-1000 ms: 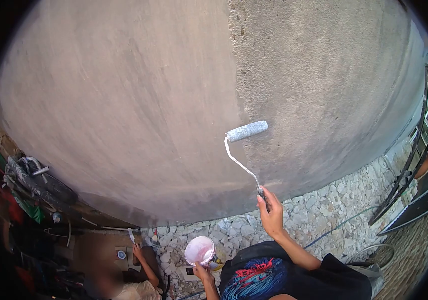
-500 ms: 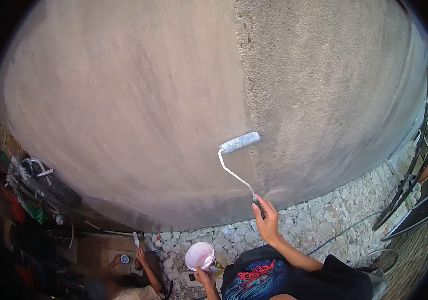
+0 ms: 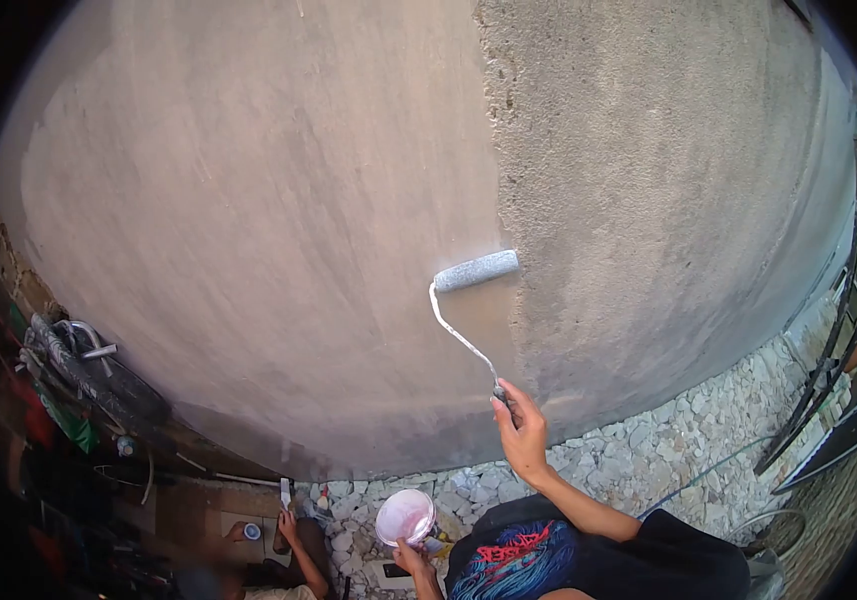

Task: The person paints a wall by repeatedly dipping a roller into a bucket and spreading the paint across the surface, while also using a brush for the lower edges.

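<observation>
My right hand (image 3: 521, 432) is closed around the dark handle of a paint roller (image 3: 476, 271) with a bent white frame. The grey-white roller sleeve lies against the wall (image 3: 348, 200), near the line between its smoother left part and rougher right part. Low in the view, my left hand (image 3: 410, 558) grips the rim of a white bucket (image 3: 405, 517), whose inside has pinkish stains.
Broken rubble (image 3: 678, 440) covers the ground along the wall's foot. At the lower left another person's hand (image 3: 288, 525) holds a brush (image 3: 285, 492), the other a small cup (image 3: 251, 531). Dark metal frames (image 3: 828, 390) stand at the right; clutter fills the left.
The roller and my right hand have moved slightly left and up. The wall and surroundings have shifted a little in view. The bucket is still in my left hand.
</observation>
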Available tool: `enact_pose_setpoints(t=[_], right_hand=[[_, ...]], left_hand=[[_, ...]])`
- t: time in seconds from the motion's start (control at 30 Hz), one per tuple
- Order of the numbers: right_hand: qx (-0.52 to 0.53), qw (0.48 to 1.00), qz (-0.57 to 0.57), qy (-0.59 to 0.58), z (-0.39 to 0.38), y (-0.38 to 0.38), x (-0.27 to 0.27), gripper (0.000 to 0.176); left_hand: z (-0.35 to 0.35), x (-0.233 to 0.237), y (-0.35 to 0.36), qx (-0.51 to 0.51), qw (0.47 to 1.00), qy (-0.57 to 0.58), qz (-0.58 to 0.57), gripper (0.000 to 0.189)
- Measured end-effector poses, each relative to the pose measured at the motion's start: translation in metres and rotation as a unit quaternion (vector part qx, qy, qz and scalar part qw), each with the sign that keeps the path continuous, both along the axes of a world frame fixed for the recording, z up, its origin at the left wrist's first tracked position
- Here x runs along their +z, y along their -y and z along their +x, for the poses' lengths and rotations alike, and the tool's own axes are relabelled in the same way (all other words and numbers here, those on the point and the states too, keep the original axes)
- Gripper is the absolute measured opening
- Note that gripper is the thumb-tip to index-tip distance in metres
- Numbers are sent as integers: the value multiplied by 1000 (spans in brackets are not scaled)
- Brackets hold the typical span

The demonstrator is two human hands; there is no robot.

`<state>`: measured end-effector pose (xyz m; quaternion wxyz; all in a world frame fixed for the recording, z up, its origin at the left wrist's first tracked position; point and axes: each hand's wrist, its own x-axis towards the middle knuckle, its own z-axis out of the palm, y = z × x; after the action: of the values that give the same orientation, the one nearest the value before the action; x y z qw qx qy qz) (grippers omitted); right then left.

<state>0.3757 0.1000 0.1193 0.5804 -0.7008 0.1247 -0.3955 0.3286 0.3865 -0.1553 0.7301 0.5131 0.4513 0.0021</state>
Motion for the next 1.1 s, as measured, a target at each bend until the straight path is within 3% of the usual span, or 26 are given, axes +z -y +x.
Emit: enact_pose_setpoints(t=[0.13,0.23,0.53,0.67,0.8,1.1], right_hand=[[45,996,77,10,15,-8,36,39],[80,995,48,26,33,-6,72,46],[100,983,-44,147,64,15,239,42],[99,980,-72,158,72,20,274,41],[79,978,-87,175,80,25,249,41],[62,992,-18,110,72,15,98,41]], left_hand=[[7,1,0,-6,1000,13,-7,27],[11,-16,-5,-7,999,45,8,28],[9,4,-2,-11,999,33,-2,23],[2,-2,-3,-15,999,32,-10,24],[-8,1,-2,-31,999,0,-9,25],[-25,-13,-6,-18,1000,-10,9,26]])
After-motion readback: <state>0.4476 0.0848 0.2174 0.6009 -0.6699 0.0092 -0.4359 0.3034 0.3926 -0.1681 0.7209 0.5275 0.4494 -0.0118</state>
